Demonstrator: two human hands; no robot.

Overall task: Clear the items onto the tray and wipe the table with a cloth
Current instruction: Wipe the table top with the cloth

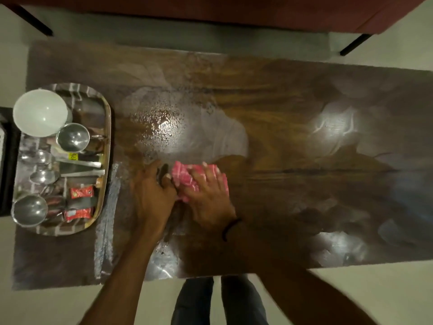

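A pink cloth [184, 178] lies bunched on the dark wooden table [293, 141], near the front middle. My right hand [208, 195] presses flat on top of it with fingers spread. My left hand [152, 191] rests beside the cloth's left edge, fingertips touching it. On the left end stands the oval metal tray [106, 160], holding a white bowl [39, 112], two steel bowls [73, 137], spoons [44, 177] and red sachets [80, 192]. Water droplets [161, 120] and wet streaks shine on the table behind the cloth.
A dark red sofa [257, 12] with black legs runs along the far side. A dark object [7, 160] sits beyond the table's left end. My legs [220, 301] stand at the table's front edge, on pale floor.
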